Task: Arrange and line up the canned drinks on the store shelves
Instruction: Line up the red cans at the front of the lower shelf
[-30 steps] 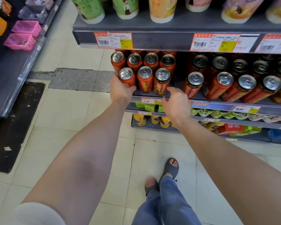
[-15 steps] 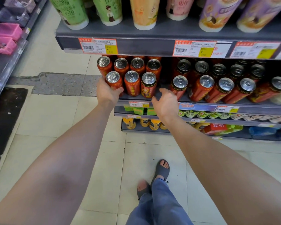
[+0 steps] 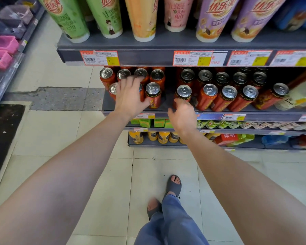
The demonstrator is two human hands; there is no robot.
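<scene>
A: Which step is this?

B: I'd say the tidying of the red cans on the middle shelf (image 3: 166, 105). The left group of cans (image 3: 153, 95) stands in two rows near the shelf's left end; the right group (image 3: 208, 97) runs along to the right, with a bare gap between the two.

A: What are the hands doing?

B: The left hand (image 3: 129, 98) is spread wide, fingers apart, over the front row of the left group. It covers the middle front can, and whether it touches that can I cannot tell. It has nothing closed in its grip. The right hand (image 3: 182, 115) is lower, at the shelf edge, loosely curled and holding nothing; its fingertips (image 3: 177, 101) are at the foot of the nearest can of the right group (image 3: 183, 96), touching or just short of it.

A: And next?

B: My guess is that the right hand closes round that can and slides it left to shut the gap, while the left steadies the front row. The cans stand close together, so a careless push could knock a neighbour over.
</scene>
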